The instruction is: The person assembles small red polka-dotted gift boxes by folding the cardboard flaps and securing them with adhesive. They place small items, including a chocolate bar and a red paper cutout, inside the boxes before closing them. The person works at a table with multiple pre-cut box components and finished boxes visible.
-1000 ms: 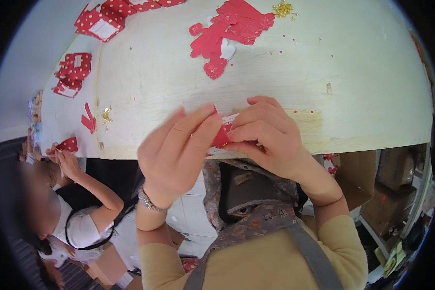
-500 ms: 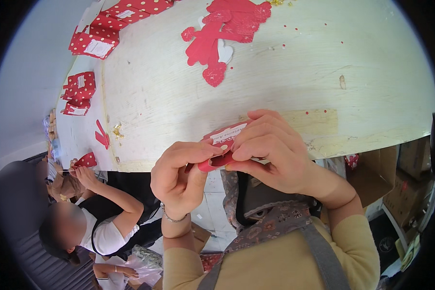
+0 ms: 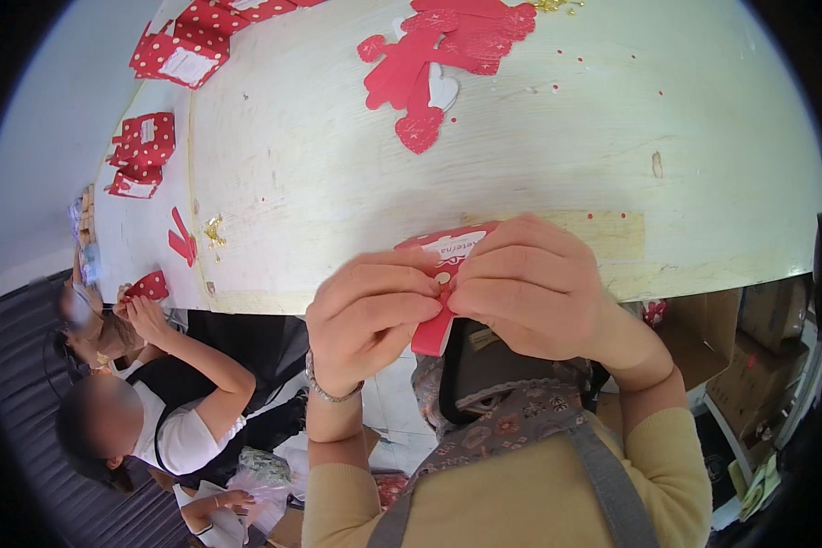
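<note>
Gripping a red dotted box (image 3: 442, 266) from opposite sides, the left hand (image 3: 367, 312) and the right hand (image 3: 534, 294) are both closed on it, fingertips nearly meeting at its near end. The box is at the near edge of the tabletop (image 3: 557, 151), its white label (image 3: 459, 245) facing up and partly covered by the right hand; whether it rests on the surface cannot be told. A plain red strip (image 3: 430, 336) extends below the fingertips toward the wearer; its join to the box is hidden. Red paper cutouts (image 3: 419, 73) lie overlapped farther back, beside a white heart-shaped piece (image 3: 443, 89). Small gold pieces (image 3: 214, 232) lie at left, near loose red strips (image 3: 182, 239).
</note>
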Tool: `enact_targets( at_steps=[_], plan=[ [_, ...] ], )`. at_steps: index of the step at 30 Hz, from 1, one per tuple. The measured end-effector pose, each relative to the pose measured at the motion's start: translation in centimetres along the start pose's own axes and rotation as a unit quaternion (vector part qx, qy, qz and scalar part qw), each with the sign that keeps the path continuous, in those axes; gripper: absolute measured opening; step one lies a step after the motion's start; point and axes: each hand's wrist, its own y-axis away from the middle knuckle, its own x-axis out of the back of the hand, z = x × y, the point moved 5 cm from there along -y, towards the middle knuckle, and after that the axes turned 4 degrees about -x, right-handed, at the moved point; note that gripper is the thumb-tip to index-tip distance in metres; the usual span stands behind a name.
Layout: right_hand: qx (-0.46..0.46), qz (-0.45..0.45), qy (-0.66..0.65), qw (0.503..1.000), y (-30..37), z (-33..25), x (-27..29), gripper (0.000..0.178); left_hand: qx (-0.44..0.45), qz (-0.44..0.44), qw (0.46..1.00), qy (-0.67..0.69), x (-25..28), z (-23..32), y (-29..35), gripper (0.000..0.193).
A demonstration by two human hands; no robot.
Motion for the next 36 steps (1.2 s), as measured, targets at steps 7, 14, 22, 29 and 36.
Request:
enact_targets(
  at_steps=[7,14,22,29,36],
  plan=[
    [-0.045,-0.094,0.011,0.995,-1.1,-0.6,0.6,0.028,-0.038,0.026,0.996,-0.074,-0.5,-0.2,0.9,0.019],
    [-0.072,-0.197,0.066,0.976,-2.9,-1.5,0.5,0.030,-0.073,0.051,0.987,-0.134,-0.6,0.3,0.7,0.018],
    [-0.012,-0.141,0.085,0.986,-1.8,-1.7,0.9,0.027,-0.077,0.061,0.990,-0.097,-0.4,0.2,0.7,0.019],
    [-0.016,-0.123,0.081,0.989,-1.5,-1.8,0.9,0.026,-0.076,0.065,0.990,-0.101,-0.4,0.1,0.9,0.020],
    [-0.086,-0.191,0.045,0.977,-2.9,-1.2,0.6,0.022,-0.073,0.077,0.990,-0.094,-0.5,0.5,0.8,0.020]
  ],
)
